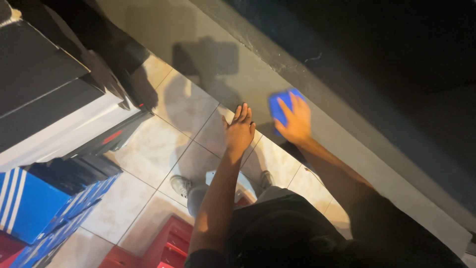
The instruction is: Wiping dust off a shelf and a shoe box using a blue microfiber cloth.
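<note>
- My right hand (296,121) is pressed flat on a blue cloth (278,106); fingers spread over it, pinning it to the wall rather than clenching it; the cloth sits high on the grey wall panel (208,54), just under the dark ledge (317,74)
- My left hand (239,130) lies open, fingers together, holding nothing; it hangs just beside the right hand, and I cannot tell if the palm touches the panel
- How far along, as I judge it: the wiping is in the middle; the panel shows a dull sheen but no clear line between wiped and unwiped; specks show along the ledge edge above the cloth, so that strip looks left to do
- The surface: smooth, grey, catching the shadows of my arms
- The room: pale floor tiles (148,149) far below; my shoes (181,185) stand on something pale over a red crate (171,243); blue boxes with white stripes (29,203) stacked at the left; dark boxes (44,74) above them; warm, dim light
</note>
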